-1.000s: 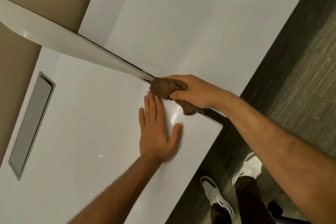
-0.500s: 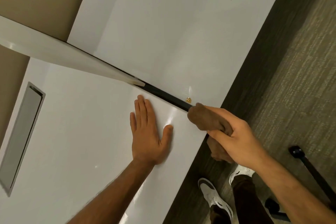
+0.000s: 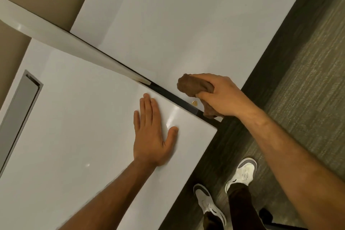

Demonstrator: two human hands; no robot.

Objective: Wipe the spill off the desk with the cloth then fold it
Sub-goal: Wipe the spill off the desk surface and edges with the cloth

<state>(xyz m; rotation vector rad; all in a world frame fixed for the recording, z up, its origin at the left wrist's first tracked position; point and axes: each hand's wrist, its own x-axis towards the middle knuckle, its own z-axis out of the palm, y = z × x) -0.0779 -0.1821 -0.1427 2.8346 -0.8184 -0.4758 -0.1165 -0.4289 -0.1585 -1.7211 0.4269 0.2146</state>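
My right hand [image 3: 222,97] grips a bunched brown cloth [image 3: 192,85] pressed on the far white desk [image 3: 186,24], just past the dark gap between two desktops. A small amber drop of spill [image 3: 194,102] lies on that desk by the gap, just below the cloth. A yellowish smear [image 3: 141,80] marks the tip of the white divider panel [image 3: 56,35]. My left hand [image 3: 152,134] lies flat, fingers spread, on the near white desk [image 3: 74,136], holding nothing.
A grey cable slot [image 3: 20,112] is set into the near desk at the left. The dark gap [image 3: 173,97] runs between the desks. Grey carpet [image 3: 308,99] lies at the right, with my white shoes [image 3: 242,173] by the desk edge.
My right hand with the cloth swept from the divider tip down past the desk corner, then came back up onto the far desk. The amber drop came into view. My left hand stayed flat.
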